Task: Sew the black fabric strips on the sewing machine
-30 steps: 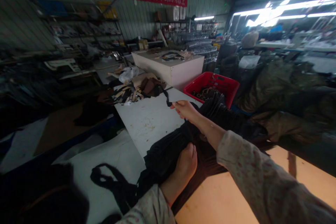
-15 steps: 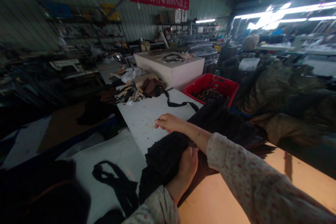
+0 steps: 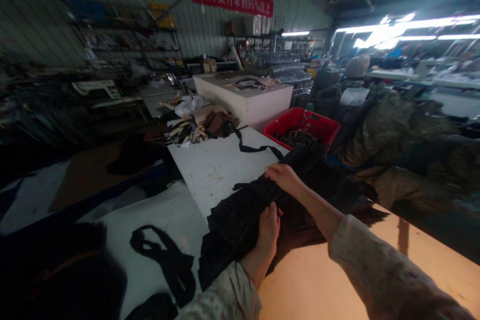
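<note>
A thick bundle of black fabric pieces (image 3: 236,215) lies across the white tabletop (image 3: 202,165), fanning out toward the right. My left hand (image 3: 268,230) is wrapped round the near side of the bundle at its middle, fingers closed on it. Just above the bundle is my right hand (image 3: 283,176), its fingers pinched together; whatever they hold is too small to make out. A short dark strip end (image 3: 240,186) sticks out at the bundle's far edge. Black looped strips (image 3: 165,260) rest on the white surface to the left.
A red basket (image 3: 326,127) with small dark items stands behind the bundle. Further left are fabric scraps (image 3: 198,127) and a white box (image 3: 262,105). A black strap (image 3: 251,149) lies across the far tabletop. Large olive bundles (image 3: 397,125) stand at the right.
My right hand has moved right and back toward the bundle from over the white tabletop. A dark strip end now shows at the bundle's far edge. My left hand stays on the bundle.
</note>
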`<state>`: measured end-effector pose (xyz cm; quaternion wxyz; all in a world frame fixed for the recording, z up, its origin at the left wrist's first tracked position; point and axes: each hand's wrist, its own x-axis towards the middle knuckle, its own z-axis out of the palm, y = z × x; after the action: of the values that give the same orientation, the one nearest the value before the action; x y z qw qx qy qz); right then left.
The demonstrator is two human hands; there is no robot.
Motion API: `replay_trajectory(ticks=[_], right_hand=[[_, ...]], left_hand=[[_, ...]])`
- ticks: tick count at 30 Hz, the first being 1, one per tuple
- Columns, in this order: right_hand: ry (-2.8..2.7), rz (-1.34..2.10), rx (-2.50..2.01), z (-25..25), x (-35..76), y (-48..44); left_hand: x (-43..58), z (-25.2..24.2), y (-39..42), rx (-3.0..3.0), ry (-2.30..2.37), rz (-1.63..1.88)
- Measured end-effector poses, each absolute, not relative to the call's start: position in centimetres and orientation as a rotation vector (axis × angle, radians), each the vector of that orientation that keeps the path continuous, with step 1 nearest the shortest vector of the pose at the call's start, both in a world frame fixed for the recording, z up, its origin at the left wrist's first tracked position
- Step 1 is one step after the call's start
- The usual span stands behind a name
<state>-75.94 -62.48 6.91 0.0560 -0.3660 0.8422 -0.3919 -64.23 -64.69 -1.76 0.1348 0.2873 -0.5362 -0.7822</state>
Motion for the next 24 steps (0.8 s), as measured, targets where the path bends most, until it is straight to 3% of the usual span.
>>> replay_trajectory(ticks=[6, 24], right_hand=[[2.273, -1.212, -0.709, 1.0, -73.2, -57.9], [1.546, -1.857, -0.161, 0.8, -70.1, -59.1]], left_hand=[[-63.9, -1.0, -64.1, 0.821, -1.178, -2.475], [-64.1, 1.3, -63.6, 0.927, -0.512, -2.84]])
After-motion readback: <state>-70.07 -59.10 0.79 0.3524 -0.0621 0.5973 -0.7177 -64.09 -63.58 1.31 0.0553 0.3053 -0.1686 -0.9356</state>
